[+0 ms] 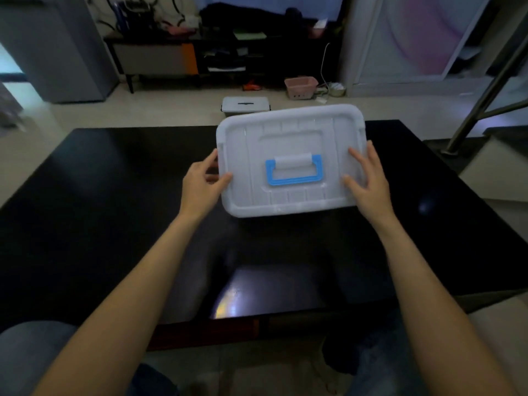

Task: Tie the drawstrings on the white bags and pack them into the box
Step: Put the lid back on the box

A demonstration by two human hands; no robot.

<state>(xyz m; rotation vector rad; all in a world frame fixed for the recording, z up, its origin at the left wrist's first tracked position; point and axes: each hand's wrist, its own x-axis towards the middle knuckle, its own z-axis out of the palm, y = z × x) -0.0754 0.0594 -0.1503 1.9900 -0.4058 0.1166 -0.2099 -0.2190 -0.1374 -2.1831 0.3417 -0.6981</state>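
1. White plastic box (291, 161), lid on, held above the dark glossy tabletop (100, 212), tilted so the lid faces the camera.
2. Blue-and-white handle (294, 168) lying flat in the middle of the lid.
3. Left hand (201, 184) at the box's left edge: thumb pressed on the lid's top face, other fingers curled round the rim, gripping the box.
4. Right hand (368, 181) at the box's right edge: fingers spread and mostly straight over the lid, thumb lying on the lid near the front corner; palm against the side. Hard to tell whether any fingertip hooks under the rim.
5. Both bare forearms reaching forward from the bottom of the view, well apart, one to each side of the box.
6. Box's underside hidden, so contact with the tabletop behind it not discernible; near edge clearly raised.
7. On the floor beyond the tabletop, a second pale lidded bin (245, 105) with a dark handle, partly hidden by the held box.
8. Further back, a pink basket (300, 86) on the floor, beside a small metal bowl (337, 90).
9. Low dark cabinet (183, 57) against the far wall, cluttered on top; details too dim to name.
10. Slanted metal rail (485, 90) at the right.
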